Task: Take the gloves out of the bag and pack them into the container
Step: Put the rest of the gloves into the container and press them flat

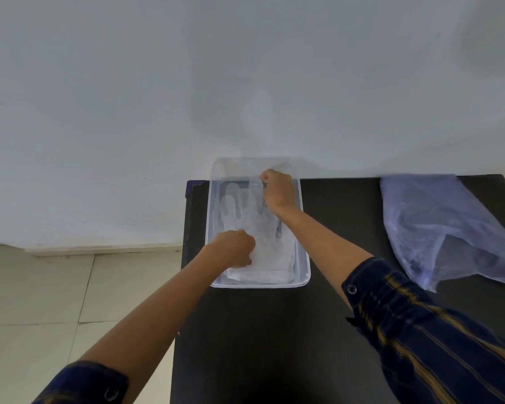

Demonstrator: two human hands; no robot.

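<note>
Laying a glove flat in the container

The left hand (236,246) pinches the cuff and the right hand (277,191) pinches a fingertip of a clear glove (247,212) inside the container (303,258); the bag (446,225), well apart at right, seems to hold more gloves still to pack.
</note>
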